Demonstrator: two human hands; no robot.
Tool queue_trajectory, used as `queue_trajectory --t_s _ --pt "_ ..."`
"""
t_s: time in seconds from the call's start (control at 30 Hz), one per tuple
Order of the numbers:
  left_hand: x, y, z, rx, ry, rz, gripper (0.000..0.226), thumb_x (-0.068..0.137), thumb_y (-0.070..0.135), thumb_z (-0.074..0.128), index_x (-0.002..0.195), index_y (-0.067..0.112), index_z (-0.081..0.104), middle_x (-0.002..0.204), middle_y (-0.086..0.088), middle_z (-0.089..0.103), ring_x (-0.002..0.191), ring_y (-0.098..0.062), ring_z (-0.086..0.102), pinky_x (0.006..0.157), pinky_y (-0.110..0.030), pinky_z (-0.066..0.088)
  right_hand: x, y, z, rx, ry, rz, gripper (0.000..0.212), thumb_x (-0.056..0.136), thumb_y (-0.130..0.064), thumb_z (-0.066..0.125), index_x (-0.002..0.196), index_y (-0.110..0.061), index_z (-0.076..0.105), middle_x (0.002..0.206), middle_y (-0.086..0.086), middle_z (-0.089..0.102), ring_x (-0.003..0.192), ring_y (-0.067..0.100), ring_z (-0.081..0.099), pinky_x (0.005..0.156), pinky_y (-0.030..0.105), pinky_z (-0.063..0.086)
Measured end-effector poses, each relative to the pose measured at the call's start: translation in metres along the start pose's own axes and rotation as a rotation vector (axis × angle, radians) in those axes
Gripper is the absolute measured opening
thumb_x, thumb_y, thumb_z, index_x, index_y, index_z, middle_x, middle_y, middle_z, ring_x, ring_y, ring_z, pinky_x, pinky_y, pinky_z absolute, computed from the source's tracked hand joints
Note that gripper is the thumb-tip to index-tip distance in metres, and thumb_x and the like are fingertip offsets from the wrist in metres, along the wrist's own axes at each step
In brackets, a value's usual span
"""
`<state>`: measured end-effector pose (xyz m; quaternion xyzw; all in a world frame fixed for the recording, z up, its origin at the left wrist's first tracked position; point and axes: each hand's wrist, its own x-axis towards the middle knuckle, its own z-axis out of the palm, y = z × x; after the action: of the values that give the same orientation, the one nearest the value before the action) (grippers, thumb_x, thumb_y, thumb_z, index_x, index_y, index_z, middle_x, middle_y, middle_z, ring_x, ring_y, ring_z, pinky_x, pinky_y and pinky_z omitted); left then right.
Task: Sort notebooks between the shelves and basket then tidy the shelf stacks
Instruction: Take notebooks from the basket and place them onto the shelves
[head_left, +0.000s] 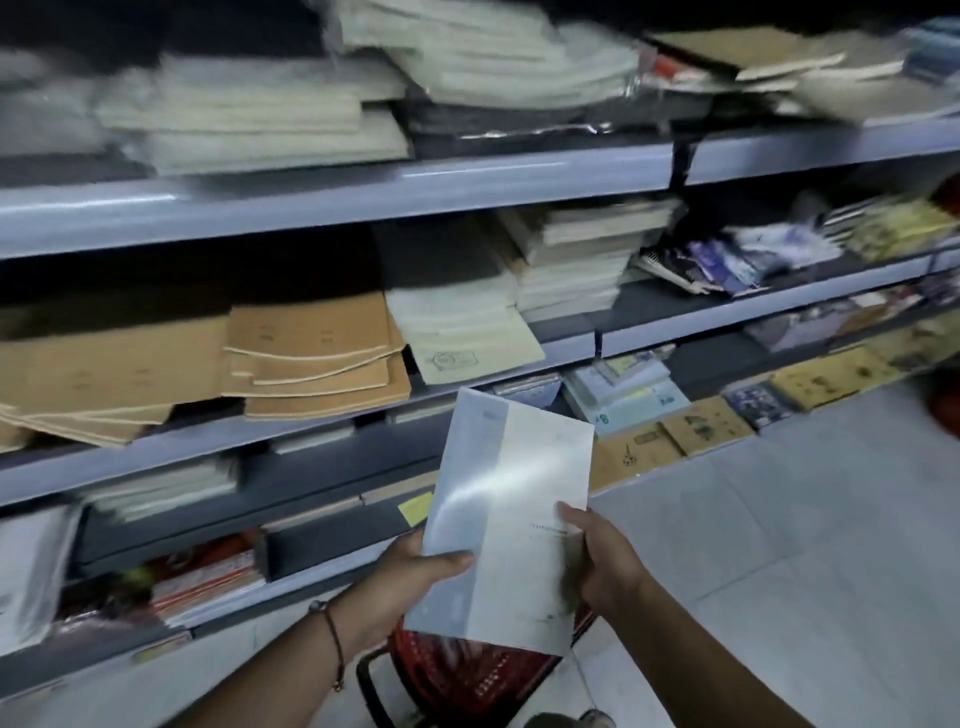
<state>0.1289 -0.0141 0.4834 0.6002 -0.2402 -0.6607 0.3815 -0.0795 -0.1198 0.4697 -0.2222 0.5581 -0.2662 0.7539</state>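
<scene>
left hand (410, 571) thumb on cover, fingers curled under, gripping pale notebook (506, 519) at its left edge | right hand (605, 564) gripping the right edge, thumb on top | notebook tilted, held above red basket (467, 675), in front of grey shelves (332, 192) | brown notebook stacks (311, 353) on middle shelf | frame blurred

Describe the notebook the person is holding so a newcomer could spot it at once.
Start at the grey shelving stacked with notebooks, then drop to the red basket on the floor. Above it, the left hand and right hand grip one glossy pale notebook, the only one off the shelves.
</scene>
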Motion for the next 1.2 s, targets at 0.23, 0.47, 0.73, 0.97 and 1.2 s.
queue_trajectory --t_s 0.23,0.47,0.73,0.97,1.2 --pt "-0.001 0.059 0.002 0.121 -0.011 0.153 0.025 0.087 0.016 0.074 0.113 0.014 0.071 0.105 -0.007 0.077 0.092 -0.026 0.074 0.082 -0.038 0.058 -0.028 -0.035 0.014 0.124 0.036 -0.144 0.045 0.088 -0.02 0.063 0.13 -0.002 0.059 0.122 0.021 0.068 0.115 0.042 0.062 0.1 0.056 0.048" --pt "0.003 0.093 0.031 0.143 0.093 0.251 0.027 0.086 0.02 0.077 0.11 0.011 0.071 0.102 -0.006 0.077 0.091 -0.026 0.074 0.084 -0.043 0.059 -0.048 -0.086 0.01 0.082 -0.069 -0.248 0.031 0.095 -0.012 0.054 0.124 -0.003 0.062 0.113 0.016 0.072 0.107 0.038 0.067 0.086 0.046 0.055" --pt "-0.013 0.11 0.095 0.029 0.271 0.356 0.019 0.089 0.016 0.072 0.108 0.013 0.071 0.1 -0.004 0.078 0.088 -0.023 0.075 0.073 -0.032 0.058 -0.072 -0.155 -0.02 0.008 -0.294 -0.262 0.022 0.097 -0.01 0.051 0.116 -0.007 0.062 0.097 0.009 0.077 0.071 0.021 0.074 0.049 0.029 0.055" --pt "-0.038 0.105 0.136 -0.068 0.281 0.31 0.02 0.09 0.013 0.07 0.11 0.014 0.07 0.099 -0.006 0.078 0.086 -0.024 0.075 0.072 -0.035 0.058 -0.09 -0.165 -0.048 -0.187 -0.323 -0.275 0.027 0.097 -0.014 0.054 0.121 -0.015 0.067 0.119 0.012 0.071 0.109 0.036 0.067 0.088 0.047 0.052" --pt "-0.065 0.086 0.11 -0.019 0.246 0.251 0.04 0.073 0.029 0.082 0.11 0.017 0.072 0.102 -0.005 0.077 0.093 -0.031 0.073 0.092 -0.056 0.054 -0.123 -0.105 -0.044 -0.236 -0.223 -0.256 0.029 0.096 -0.007 0.053 0.12 -0.017 0.067 0.114 0.006 0.074 0.105 0.03 0.069 0.089 0.046 0.054"
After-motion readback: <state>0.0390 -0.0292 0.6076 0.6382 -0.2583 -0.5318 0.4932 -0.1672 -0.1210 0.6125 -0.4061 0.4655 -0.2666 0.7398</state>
